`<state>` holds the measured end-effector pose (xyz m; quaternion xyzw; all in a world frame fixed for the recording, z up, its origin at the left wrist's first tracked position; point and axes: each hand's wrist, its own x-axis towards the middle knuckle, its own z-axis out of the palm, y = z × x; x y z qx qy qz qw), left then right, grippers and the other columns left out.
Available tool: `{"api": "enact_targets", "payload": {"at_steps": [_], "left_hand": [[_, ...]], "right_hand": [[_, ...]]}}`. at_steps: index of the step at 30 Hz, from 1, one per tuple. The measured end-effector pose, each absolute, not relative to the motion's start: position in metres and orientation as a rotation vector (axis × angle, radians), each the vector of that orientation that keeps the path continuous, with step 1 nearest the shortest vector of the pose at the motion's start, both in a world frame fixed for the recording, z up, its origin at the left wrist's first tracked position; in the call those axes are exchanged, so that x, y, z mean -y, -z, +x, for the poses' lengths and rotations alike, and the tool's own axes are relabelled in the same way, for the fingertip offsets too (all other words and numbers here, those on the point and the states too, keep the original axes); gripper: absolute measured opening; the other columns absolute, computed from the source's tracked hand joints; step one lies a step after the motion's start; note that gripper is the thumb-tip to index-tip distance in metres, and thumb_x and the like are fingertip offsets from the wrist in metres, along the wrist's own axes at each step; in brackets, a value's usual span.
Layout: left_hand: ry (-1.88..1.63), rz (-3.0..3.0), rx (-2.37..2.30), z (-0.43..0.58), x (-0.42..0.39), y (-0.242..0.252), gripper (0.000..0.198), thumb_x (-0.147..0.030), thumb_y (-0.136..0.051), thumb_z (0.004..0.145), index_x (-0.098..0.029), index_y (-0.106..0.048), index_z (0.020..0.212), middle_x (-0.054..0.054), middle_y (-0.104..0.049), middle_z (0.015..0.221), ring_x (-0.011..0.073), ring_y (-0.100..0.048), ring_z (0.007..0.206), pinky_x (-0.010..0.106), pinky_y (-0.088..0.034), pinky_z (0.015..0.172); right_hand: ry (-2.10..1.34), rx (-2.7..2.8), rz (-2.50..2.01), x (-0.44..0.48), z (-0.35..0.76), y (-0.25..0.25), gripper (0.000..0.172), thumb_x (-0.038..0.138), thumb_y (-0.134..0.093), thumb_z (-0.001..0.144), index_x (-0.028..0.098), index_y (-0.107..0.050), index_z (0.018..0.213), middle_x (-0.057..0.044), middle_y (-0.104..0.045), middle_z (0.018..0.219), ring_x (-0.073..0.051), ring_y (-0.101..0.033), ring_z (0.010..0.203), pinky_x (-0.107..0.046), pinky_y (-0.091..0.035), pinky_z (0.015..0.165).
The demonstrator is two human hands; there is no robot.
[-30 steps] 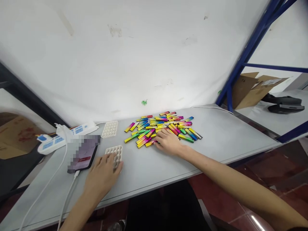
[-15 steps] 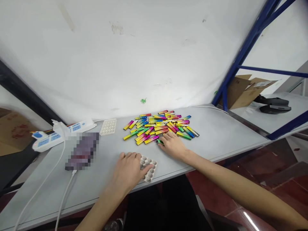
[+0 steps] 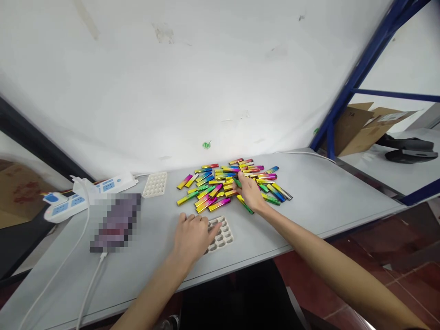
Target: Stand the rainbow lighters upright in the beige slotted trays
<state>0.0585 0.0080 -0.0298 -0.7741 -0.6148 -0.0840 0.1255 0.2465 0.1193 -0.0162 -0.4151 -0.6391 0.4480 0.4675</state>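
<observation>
My left hand [image 3: 192,236] is closed over the left edge of a white tray with rows of round holes [image 3: 226,234], its thumb lying across the top. The tray rests on the table near the front edge. My right hand [image 3: 250,191] is at the front of a loose pile of shiny, flat, gradient-coloured sticks [image 3: 208,205]. Between its thumb and fingers shows a green stick [image 3: 237,182], partly hidden by the hand. Just below the wrist lies a yellow-and-green stick [image 3: 245,205].
A second holed tray [image 3: 154,185] lies at the back left. Beside it are a white power strip [image 3: 77,199], a blurred-out dark object [image 3: 117,222] and white cables. A blue metal frame [image 3: 330,137] stands at the right, with an open cardboard box [image 3: 360,128] beyond.
My right hand has moved up and slightly right, deeper over the pile, with fingers more raised. The tray under my left hand has turned a little, and the view has shifted slightly.
</observation>
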Motion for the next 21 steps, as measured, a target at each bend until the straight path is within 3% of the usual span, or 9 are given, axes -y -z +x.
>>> {"api": "enact_targets", "payload": {"at_steps": [4, 9, 14, 21], "left_hand": [[0.376, -2.32, 1.69, 0.065, -0.023, 0.031, 0.055, -0.055, -0.041, 0.095, -0.017, -0.063, 0.061, 0.006, -0.069, 0.064, 0.0206, -0.063, 0.064, 0.039, -0.034, 0.075], [0.736, -2.283, 1.553, 0.046, -0.055, 0.026, 0.05, -0.04, -0.046, 0.097, -0.019, -0.043, 0.051, -0.003, -0.051, 0.049, 0.0119, -0.045, 0.049, 0.033, -0.032, 0.066], [1.026, -2.169, 1.412, 0.02, -0.086, 0.029, 0.041, -0.025, -0.051, 0.094, -0.02, -0.036, 0.056, -0.004, -0.042, 0.052, 0.0126, -0.042, 0.054, 0.03, -0.031, 0.062], [1.048, -2.238, 1.458, 0.014, -0.079, 0.035, 0.036, -0.026, -0.05, 0.093, -0.021, -0.041, 0.058, -0.002, -0.046, 0.054, 0.0151, -0.043, 0.058, 0.031, -0.034, 0.064]], "right_hand": [[-1.126, 1.456, -1.059, -0.145, 0.237, 0.017, 0.062, 0.066, -0.032, 0.093, 0.023, -0.025, 0.05, 0.006, -0.02, 0.046, -0.01, -0.017, 0.045, -0.028, -0.015, 0.046], [-1.212, 1.37, -0.996, -0.153, 0.237, 0.024, 0.059, 0.061, -0.035, 0.094, 0.023, -0.027, 0.05, 0.006, -0.021, 0.045, -0.009, -0.016, 0.042, -0.027, -0.013, 0.044], [-1.449, 1.184, -0.918, -0.149, 0.243, 0.018, 0.058, 0.056, -0.036, 0.093, 0.023, -0.029, 0.046, 0.007, -0.018, 0.044, -0.007, -0.012, 0.04, -0.025, -0.011, 0.041], [-1.592, 0.984, -0.877, -0.147, 0.25, 0.014, 0.054, 0.052, -0.036, 0.093, 0.022, -0.032, 0.048, 0.008, -0.018, 0.042, -0.006, -0.01, 0.037, -0.023, -0.009, 0.038]]}}
